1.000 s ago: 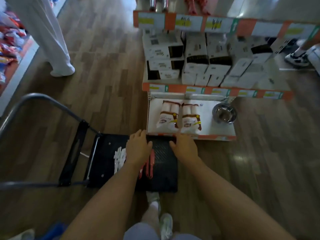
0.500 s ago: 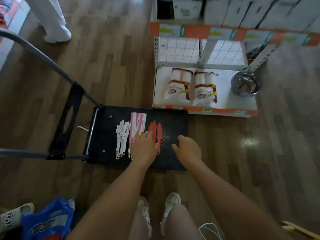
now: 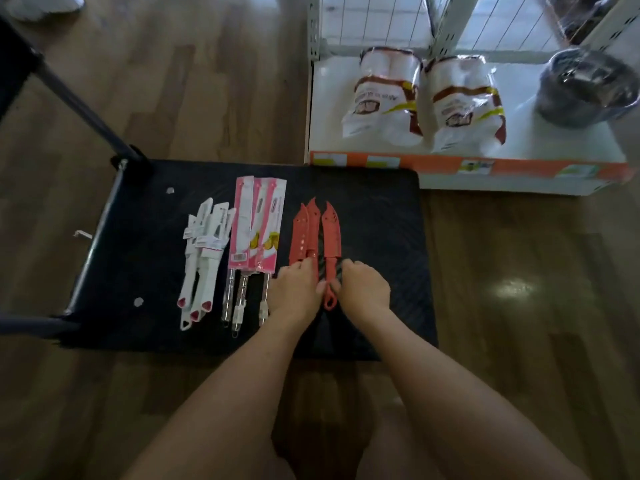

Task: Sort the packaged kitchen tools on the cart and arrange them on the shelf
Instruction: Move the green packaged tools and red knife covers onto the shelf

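Both hands are down on the black cart deck (image 3: 363,216), right among the goods. The left hand (image 3: 296,292) lies over the handles of the two red sheathed knives (image 3: 304,233) that sit side by side, fingers curled down onto them; whether it truly grips them I cannot tell. The right hand (image 3: 362,289) is at the third red knife (image 3: 331,251), just right of the pair, with thumb and fingers closing around its handle near the looped end. All three red pieces point away toward the far edge of the deck.

Left of the left hand sit three pink-carded tools (image 3: 258,230) with metal handles sticking out toward the near side, laid touching one another. Further left again, a small bunch of white-packaged tools (image 3: 204,258) with red tips at their near ends, overlapping. The cart's grey handle bar (image 3: 79,109) runs off to the far left.

Beyond the cart's far right corner is the bottom shelf (image 3: 329,109), white with an orange price strip along its front. On it lie two white plastic packs (image 3: 422,98) side by side, and a steel bowl (image 3: 588,88) to their right, apart from them. Wood-look floor (image 3: 519,271) all round.
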`<state>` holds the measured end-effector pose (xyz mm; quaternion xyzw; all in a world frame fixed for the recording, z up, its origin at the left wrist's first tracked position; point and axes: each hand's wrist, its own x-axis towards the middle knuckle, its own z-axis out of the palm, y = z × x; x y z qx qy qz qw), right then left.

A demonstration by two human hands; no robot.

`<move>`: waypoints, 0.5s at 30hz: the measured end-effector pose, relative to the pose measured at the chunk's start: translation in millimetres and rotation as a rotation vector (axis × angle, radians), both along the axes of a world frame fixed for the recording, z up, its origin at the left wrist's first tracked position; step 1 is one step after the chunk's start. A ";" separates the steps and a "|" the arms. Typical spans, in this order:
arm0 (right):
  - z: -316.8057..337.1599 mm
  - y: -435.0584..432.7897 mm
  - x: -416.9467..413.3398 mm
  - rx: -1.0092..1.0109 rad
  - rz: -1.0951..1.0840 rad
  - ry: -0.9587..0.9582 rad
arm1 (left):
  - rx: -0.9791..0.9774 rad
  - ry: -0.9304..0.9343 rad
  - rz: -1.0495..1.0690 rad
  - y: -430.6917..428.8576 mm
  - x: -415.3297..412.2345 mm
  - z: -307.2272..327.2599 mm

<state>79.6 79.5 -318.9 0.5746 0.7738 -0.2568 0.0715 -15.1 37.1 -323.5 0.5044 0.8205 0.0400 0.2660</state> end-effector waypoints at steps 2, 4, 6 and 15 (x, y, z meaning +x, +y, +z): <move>-20.5 5.9 -6.4 0.022 0.004 -0.016 | 0.016 -0.012 0.045 5.2 -2.9 -21.5; -35.3 10.4 -8.7 0.029 0.005 -0.036 | 0.001 0.000 0.068 8.8 -3.8 -38.2; -46.8 13.2 -9.1 0.021 0.004 -0.049 | -0.008 0.031 0.071 9.0 -3.4 -51.5; -64.0 21.3 -16.0 0.018 -0.037 -0.007 | 0.007 0.209 0.070 15.2 4.6 -71.0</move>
